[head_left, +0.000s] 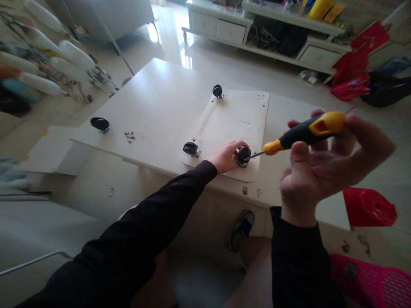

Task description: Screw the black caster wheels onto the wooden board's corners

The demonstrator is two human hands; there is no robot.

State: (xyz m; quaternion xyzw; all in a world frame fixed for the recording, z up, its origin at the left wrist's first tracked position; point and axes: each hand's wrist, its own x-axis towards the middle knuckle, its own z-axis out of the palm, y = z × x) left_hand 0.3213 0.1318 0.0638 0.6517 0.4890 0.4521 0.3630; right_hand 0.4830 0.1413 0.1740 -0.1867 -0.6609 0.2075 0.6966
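A yellow and black screwdriver (305,132) is gripped in my right hand (324,167), its shaft pointing left and down to a black caster wheel (244,155). My left hand (228,157) has its fingers closed around that caster at the near right corner of a white board (237,115). Two other casters stand on the board, one at the near left (190,148) and one at the far left (217,90). The far right corner shows bare screw holes (260,97). Whether the screwdriver tip sits in a screw cannot be made out.
The board lies on a white table (154,98). A loose caster (100,124) and several small screws (130,137) are at the table's left. A red bin (369,207) stands by the right end, a pink basket (369,278) below it. A white cabinet (218,28) lies beyond.
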